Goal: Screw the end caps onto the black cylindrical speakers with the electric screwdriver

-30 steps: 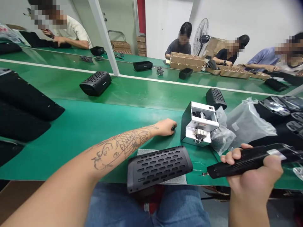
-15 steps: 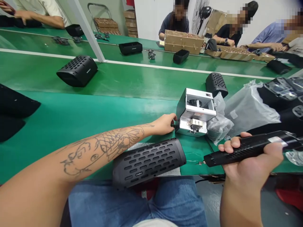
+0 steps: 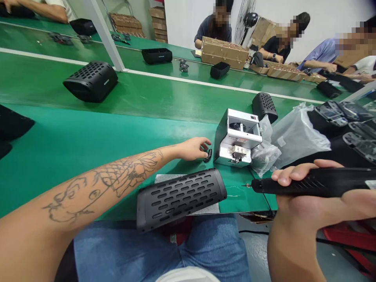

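My left hand (image 3: 192,149) rests on the green bench mat (image 3: 88,129) with its fingers apart, just beside a small black part (image 3: 208,155). Right of that part stands a white and black screw feeder (image 3: 237,137). My right hand (image 3: 305,188) grips a black electric screwdriver (image 3: 311,184), its thin bit pointing left. Nearer me, a black perforated cylindrical speaker (image 3: 180,198) lies on a grey mat (image 3: 173,178), between my forearm and the screwdriver tip. The bit touches nothing.
A grey plastic bag (image 3: 299,137) and a black perforated housing (image 3: 264,107) sit behind the feeder. Black moulded parts (image 3: 340,121) lie at the right. Another speaker (image 3: 90,81) stands on the bench beyond. Co-workers (image 3: 216,23) sit at a far bench with cardboard trays (image 3: 225,53).
My left hand has drawn back from the feeder, showing the small black part. My right hand has turned the screwdriver level. The whole view has shifted slightly.
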The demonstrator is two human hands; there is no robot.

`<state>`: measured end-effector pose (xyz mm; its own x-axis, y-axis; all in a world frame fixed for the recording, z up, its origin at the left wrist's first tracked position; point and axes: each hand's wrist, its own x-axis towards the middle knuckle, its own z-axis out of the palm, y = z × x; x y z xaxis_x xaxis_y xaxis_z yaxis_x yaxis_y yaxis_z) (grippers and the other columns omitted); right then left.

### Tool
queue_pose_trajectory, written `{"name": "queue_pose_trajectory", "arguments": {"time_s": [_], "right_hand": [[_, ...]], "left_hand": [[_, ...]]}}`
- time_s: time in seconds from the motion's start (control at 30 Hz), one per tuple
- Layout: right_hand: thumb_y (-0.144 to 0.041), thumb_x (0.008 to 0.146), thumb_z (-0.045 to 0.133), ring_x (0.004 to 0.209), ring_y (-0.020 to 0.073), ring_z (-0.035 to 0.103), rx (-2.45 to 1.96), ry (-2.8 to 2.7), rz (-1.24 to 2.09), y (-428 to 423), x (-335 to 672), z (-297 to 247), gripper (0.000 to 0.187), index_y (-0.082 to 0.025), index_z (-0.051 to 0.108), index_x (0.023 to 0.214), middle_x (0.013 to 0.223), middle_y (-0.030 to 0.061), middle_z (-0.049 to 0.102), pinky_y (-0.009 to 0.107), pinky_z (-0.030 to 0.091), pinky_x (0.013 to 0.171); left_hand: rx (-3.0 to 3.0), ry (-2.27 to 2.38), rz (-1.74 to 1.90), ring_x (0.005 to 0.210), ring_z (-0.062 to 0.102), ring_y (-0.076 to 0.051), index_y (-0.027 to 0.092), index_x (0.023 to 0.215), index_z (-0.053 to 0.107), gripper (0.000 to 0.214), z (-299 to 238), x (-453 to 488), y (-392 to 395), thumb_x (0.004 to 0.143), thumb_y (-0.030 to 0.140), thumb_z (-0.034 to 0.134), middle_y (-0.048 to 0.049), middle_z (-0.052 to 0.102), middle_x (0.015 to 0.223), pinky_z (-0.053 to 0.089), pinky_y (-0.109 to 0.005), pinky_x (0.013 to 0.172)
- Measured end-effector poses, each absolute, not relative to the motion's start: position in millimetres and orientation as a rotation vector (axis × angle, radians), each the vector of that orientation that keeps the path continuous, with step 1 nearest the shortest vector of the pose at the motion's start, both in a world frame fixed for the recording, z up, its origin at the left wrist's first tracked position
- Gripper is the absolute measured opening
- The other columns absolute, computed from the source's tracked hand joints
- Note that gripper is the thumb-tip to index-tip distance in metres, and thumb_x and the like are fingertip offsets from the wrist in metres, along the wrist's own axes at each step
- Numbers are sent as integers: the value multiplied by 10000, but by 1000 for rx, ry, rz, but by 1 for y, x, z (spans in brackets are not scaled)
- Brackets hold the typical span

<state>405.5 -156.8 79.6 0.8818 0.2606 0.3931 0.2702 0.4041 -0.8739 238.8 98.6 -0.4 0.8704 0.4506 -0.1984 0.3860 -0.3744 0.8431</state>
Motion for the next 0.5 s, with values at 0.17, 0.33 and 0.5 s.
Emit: {"name": "queue_pose_trajectory", "arguments": {"time_s": [0.17,0.33,0.5], "right_hand": [[-993,820,435,333,227,509,-1068,-703,-2,-151,402,89,795,-240,661,939,516,-44,594,398,458,329],[-890,959,296,326,241,534,-1044,-751,-94,-136,408,97,733,-231,613,913,467,-44,565,367,456,321],[-801,1030,184,351,206,559,-1057,-782,-156,-118,409,102,731,-207,607,972,496,-44,559,308,462,342]], "left_hand": [[1934,781,276,1176,758,-293,237,1316,727,569,18,151,102,837,537,792,-103,776,1358,643,-411,992],[1527,1031,843,1093,773,-314,279,1267,719,473,-8,38,52,940,621,734,-89,786,1275,659,-508,969],[1428,885,1181,1259,717,-392,339,1438,634,589,-55,-13,-21,975,703,636,-99,707,1421,585,-609,1110]]}}
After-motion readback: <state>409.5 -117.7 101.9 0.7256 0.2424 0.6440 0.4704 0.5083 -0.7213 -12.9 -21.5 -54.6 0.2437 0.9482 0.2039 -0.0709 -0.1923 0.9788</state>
